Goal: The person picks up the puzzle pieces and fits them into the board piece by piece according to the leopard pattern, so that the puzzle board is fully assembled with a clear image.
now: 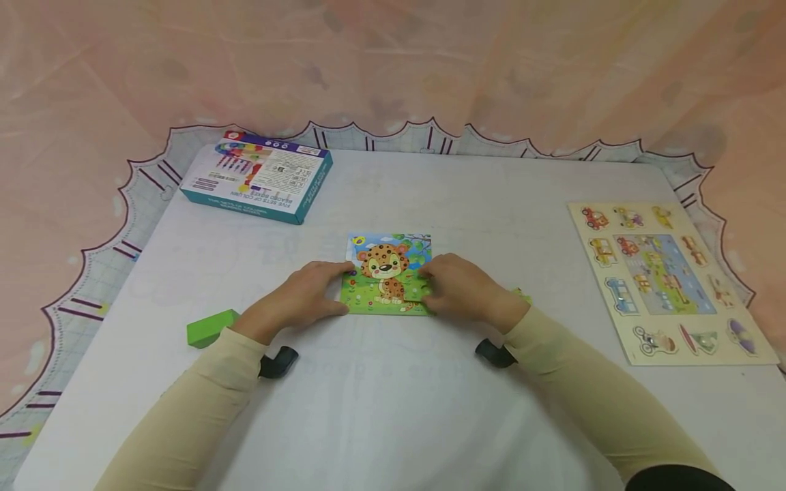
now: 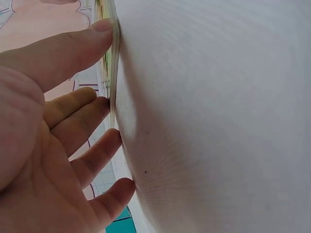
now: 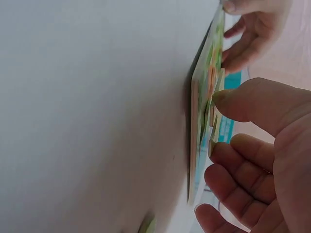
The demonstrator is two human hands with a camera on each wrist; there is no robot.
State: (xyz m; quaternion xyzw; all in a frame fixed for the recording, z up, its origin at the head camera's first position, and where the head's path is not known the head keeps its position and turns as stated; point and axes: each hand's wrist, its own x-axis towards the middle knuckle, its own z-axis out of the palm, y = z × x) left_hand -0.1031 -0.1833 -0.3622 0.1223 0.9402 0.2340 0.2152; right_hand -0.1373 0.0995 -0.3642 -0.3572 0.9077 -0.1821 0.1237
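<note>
A square puzzle board (image 1: 387, 303) with a leopard cub picture lies flat in the middle of the table. My left hand (image 1: 310, 293) rests against its left edge. In the left wrist view the thumb (image 2: 97, 41) touches the board's side and the fingers are spread and nearly straight. At the right edge, my right hand (image 1: 463, 290) pinches a thin puzzle piece (image 3: 214, 128) between thumb and fingertip. That piece is slightly raised and tilted over the board in the right wrist view; part of it is hidden by the fingers.
A green block (image 1: 209, 329) lies beside my left wrist. A small green-yellow piece (image 1: 523, 294) shows partly behind my right wrist. At the back left is a flat printed box (image 1: 258, 177); a picture peg board (image 1: 669, 341) lies on the right. The white table (image 1: 393, 409) has a patterned cloth border.
</note>
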